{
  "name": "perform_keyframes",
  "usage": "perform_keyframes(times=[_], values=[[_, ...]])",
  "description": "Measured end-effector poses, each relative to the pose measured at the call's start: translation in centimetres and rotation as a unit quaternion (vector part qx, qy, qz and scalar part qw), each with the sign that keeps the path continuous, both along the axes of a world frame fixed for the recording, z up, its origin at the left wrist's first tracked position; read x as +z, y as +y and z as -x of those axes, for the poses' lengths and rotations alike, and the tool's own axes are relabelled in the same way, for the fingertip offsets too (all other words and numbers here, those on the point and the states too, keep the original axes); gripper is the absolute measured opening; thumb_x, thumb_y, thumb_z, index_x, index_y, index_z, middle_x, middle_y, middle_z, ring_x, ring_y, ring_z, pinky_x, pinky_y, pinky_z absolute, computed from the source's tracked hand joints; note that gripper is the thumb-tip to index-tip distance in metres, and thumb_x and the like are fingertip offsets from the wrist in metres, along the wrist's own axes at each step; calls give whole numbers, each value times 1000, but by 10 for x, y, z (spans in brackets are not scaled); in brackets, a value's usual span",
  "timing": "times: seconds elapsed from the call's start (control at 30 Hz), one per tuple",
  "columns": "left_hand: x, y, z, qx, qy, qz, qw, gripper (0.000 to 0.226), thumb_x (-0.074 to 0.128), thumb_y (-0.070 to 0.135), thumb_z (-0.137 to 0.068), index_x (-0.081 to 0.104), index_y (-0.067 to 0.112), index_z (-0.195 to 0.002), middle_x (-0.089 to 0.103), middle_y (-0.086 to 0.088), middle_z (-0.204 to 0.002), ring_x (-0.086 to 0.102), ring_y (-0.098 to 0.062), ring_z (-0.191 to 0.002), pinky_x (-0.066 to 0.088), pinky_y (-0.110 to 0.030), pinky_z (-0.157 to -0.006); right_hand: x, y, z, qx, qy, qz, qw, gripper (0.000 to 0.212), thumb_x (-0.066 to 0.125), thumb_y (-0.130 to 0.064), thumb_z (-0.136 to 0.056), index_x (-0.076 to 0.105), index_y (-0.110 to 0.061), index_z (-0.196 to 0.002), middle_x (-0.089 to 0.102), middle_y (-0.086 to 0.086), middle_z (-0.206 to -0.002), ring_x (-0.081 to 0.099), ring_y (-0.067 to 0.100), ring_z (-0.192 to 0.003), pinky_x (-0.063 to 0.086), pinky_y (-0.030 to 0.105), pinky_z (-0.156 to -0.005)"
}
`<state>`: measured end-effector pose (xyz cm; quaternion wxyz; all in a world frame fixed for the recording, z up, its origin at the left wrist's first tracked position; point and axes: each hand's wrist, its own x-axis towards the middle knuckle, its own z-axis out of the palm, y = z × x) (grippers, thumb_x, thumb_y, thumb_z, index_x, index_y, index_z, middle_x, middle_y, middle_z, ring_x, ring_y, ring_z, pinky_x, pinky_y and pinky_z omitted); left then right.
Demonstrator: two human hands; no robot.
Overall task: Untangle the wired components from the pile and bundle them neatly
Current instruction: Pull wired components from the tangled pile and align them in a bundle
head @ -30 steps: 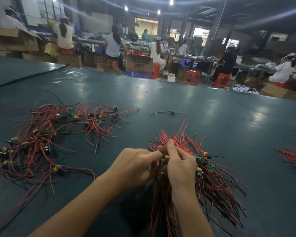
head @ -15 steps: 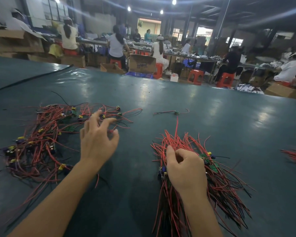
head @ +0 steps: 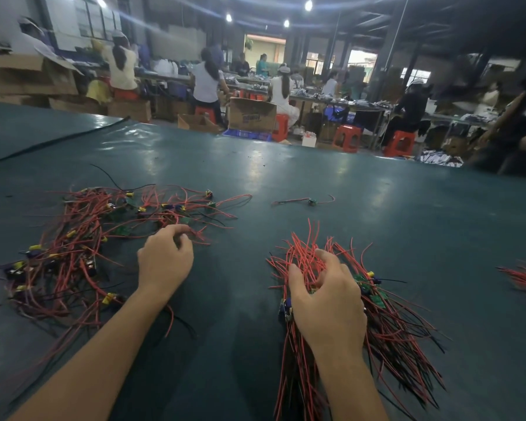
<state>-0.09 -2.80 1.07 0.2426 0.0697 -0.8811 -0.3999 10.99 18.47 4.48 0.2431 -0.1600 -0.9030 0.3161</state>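
Wires (head: pixel 331 335), thin, red and black, with small green boards, are gathered into a bundle near the table's (head: pixel 331 183) near edge and are clasped loosely by the right hand (head: pixel 327 296). The left hand (head: pixel 166 258), raised and spread half a second ago, is now curled with fingertips on strands at the pile's (head: pixel 82 238) right fringe. One piece (head: pixel 308 201) lies apart, farther in.
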Motion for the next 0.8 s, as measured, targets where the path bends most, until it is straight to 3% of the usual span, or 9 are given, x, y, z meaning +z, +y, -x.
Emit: perform_keyframes(times=[0.07, 0.2, 0.3, 0.37, 0.47, 0.53, 0.67, 0.73, 0.8], values=[[5, 6, -2, -18, 33, -92, 995, 19, 54, 14, -93, 69, 14, -105, 69, -4, -84, 63, -27, -83, 51, -39, -82, 0, -3, 0, 15, 28, 9, 999, 43, 57, -50, -91, 56, -29, -128, 58, -6, -101, 57, 16, -90, 37, 29, -67], [13, 18, -9, -48, 83, -238, 967, 13, 62, 13, -91, 71, 22, -88, 70, 7, -83, 63, -2, -76, 51, -24, -78, -4, -6, 3, 63, 101, 77, 990, 26, 63, -38, -91, 66, -26, -115, 52, -9, -76, 52, 11, -70, 44, 30, -64], [18, 28, -15, -80, 103, -352, 927, 14, 67, 12, -89, 72, 21, -80, 70, 3, -76, 62, -3, -67, 47, -14, -64, -5, -10, 6, 119, 139, 193, 964, 8, 67, -27, -90, 70, -26, -98, 57, -8, -64, 51, 6, -57, 46, 21, -59], [23, 35, -20, -97, 90, -450, 883, 12, 66, 11, -89, 72, 12, -78, 68, -1, -69, 59, -7, -60, 46, -16, -55, -6, -13, 6, 141, 151, 225, 952, 4, 69, -22, -90, 71, -25, -90, 60, -9, -61, 53, 2, -55, 43, 12, -55], [29, 47, -28, -130, 14, -612, 780, 16, 66, 15, -88, 65, 12, -72, 65, 3, -60, 59, -7, -53, 47, -17, -51, -7, -16, 7, 162, 154, 237, 945, 8, 68, -20, -91, 69, -27, -86, 67, -9, -66, 61, 3, -59, 45, 10, -57], [32, 52, -32, -152, -41, -652, 741, 18, 66, 17, -87, 60, 14, -70, 62, 3, -58, 55, -8, -50, 45, -18, -51, -8, -16, 8, 166, 160, 244, 942, 12, 67, -20, -91, 68, -30, -85, 69, -9, -71, 64, 9, -61, 49, 15, -57], [35, 60, -38, -219, -89, -677, 697, 14, 72, 20, -71, 63, 16, -61, 62, 2, -60, 54, -8, -51, 46, -17, -50, -7, -18, 6, 172, 138, 282, 934, 7, 66, -25, -92, 69, -26, -97, 71, 0, -73, 65, 28, -59, 56, 41, -52], [34, 67, -42, -261, -99, -659, 699, 13, 75, 24, -61, 67, 16, -55, 63, 1, -60, 56, -8, -50, 48, -17, -50, -7, -21, 5, 184, 108, 294, 931, 25, 66, -30, -91, 64, -27, -116, 72, -10, -84, 60, 29, -51, 54, 41, -49], [33, 74, -48, -313, -109, -620, 711, 14, 75, 26, -59, 69, 14, -52, 65, 0, -58, 56, -8, -47, 49, -18, -49, -6, -23, 4, 203, 83, 291, 931, 45, 66, -34, -90, 52, -34, -133, 71, -16, -95, 56, 18, -52, 57, 43, -57]])
